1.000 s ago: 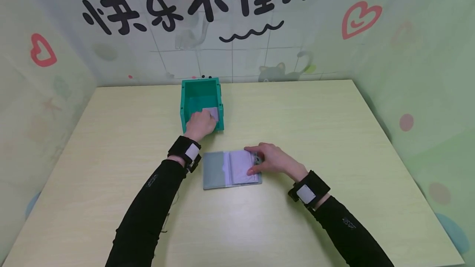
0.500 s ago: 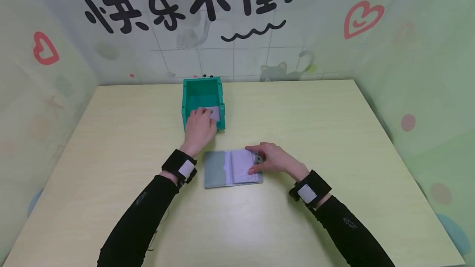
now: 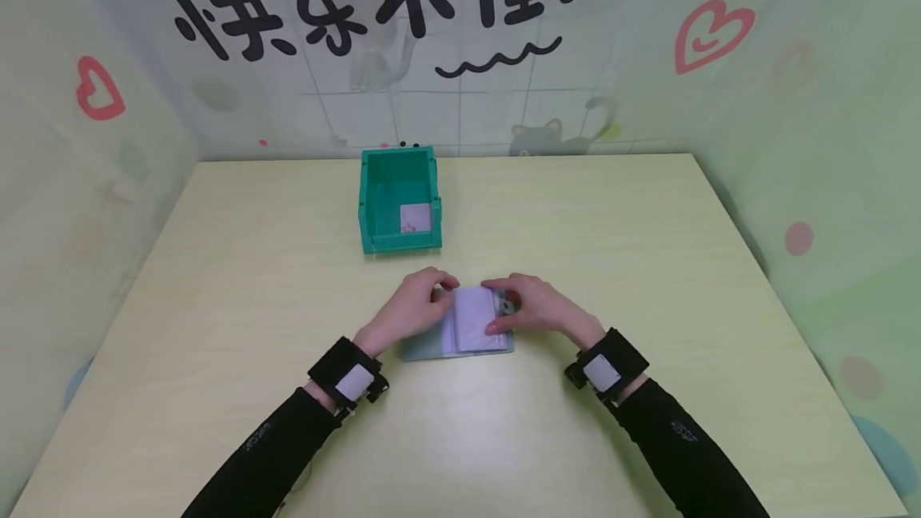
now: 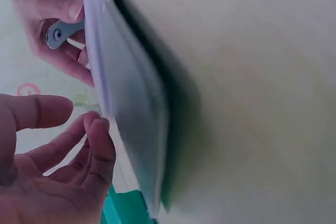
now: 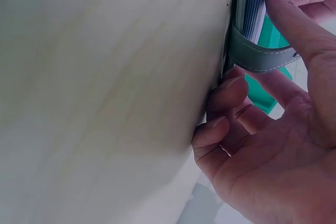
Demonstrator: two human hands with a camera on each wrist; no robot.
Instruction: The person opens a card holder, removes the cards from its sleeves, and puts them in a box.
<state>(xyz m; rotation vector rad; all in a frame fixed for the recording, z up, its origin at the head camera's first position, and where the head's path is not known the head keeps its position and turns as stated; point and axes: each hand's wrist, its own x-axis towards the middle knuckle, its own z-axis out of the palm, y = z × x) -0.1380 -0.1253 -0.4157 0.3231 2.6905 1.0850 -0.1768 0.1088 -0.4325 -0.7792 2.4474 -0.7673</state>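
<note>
An open notebook [image 3: 475,322] lies on the table, its cover grey and its inner pages lilac. My right hand [image 3: 536,306] grips its right side, index finger at the top edge and thumb on the pages. In the right wrist view, a grey stitched strap [image 5: 262,57] loops out from the notebook beside the fingers. My left hand [image 3: 410,308] is over the upper left part of the cover. Nothing shows between its fingers in the left wrist view, where the thumb [image 4: 47,111] stands apart from the fingertips near the page edge.
Behind the notebook stands a green bin [image 3: 403,243], with a small lilac card-like square [image 3: 416,218] in its right front corner. The wooden table [image 3: 647,262] meets printed cloth walls [image 3: 460,122] at the back and sides.
My left hand has left the green bin and come back toward me to the notebook's left side. The lilac square stays in the bin. My right hand keeps its grip.
</note>
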